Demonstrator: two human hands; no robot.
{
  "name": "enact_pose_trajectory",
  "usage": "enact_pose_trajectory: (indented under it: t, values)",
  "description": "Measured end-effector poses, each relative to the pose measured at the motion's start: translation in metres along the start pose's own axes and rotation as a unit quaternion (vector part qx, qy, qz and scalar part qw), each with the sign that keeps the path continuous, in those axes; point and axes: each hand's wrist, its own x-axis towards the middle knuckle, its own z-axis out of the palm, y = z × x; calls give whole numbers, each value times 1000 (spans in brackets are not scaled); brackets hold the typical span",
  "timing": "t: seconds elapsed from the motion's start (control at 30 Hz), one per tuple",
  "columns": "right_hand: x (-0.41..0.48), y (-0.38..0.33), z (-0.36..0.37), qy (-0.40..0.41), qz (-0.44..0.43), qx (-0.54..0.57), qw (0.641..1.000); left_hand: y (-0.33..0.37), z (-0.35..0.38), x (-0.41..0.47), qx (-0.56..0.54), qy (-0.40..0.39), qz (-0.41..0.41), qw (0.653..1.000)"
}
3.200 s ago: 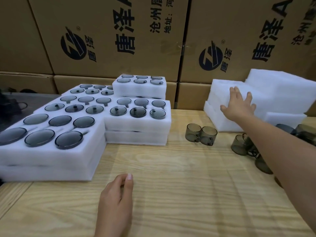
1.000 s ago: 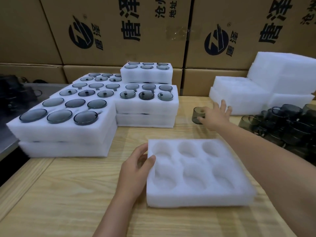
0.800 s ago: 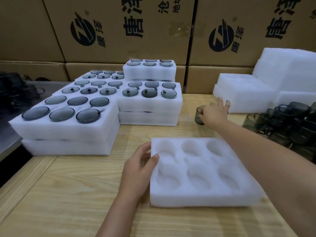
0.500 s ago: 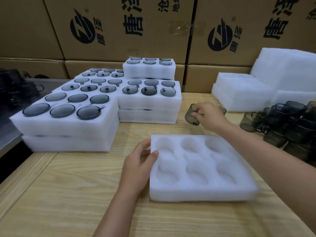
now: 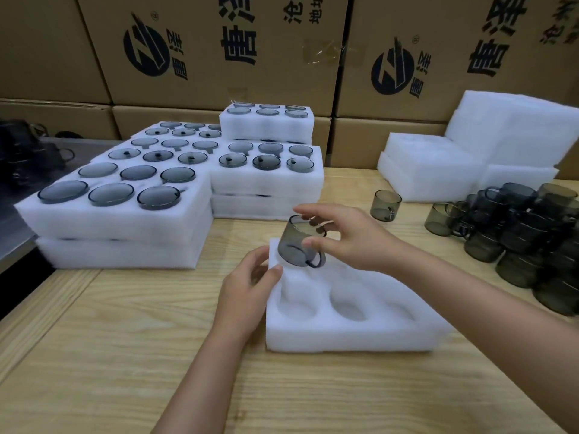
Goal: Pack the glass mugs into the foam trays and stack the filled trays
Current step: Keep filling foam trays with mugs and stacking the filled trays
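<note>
- Step in hand, as I read it: first mug going into an empty foam tray (image 5: 344, 327). Every pocket I can see is bare.
- Right hand (image 5: 351, 239) pinches the glass mug (image 5: 297, 245) at the rim, thumb on the near side and fingers over the far side.
- The mug is tilted, handle low and to the right, hanging just above the tray's far-left pocket. It looks clear of the foam.
- Left hand (image 5: 247, 286) grips the tray's left edge, thumb on top, pinning it to the bench (image 5: 125, 339).
- Next move probably needs the mug levelled, centred on that pocket and pushed down until seated.
- Supply: loose mug (image 5: 385, 205) beyond the tray, mug pile (image 5: 526, 239) right, filled stacks (image 5: 119, 220) left.
</note>
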Motion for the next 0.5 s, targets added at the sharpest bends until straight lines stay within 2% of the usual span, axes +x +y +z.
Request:
enact_pose_trajectory:
  t: [0.13,0.43,0.5]
  values:
    - [6,-1,10,-38,-8,-104,994,1,0,0,5,0,0,1000]
    - [2,4,25,-97,-29,-122,987,2,-1,-1,9,-23,34,999]
    - [-3,11,26,-134,-29,-181,974,1,-1,0,30,-23,50,998]
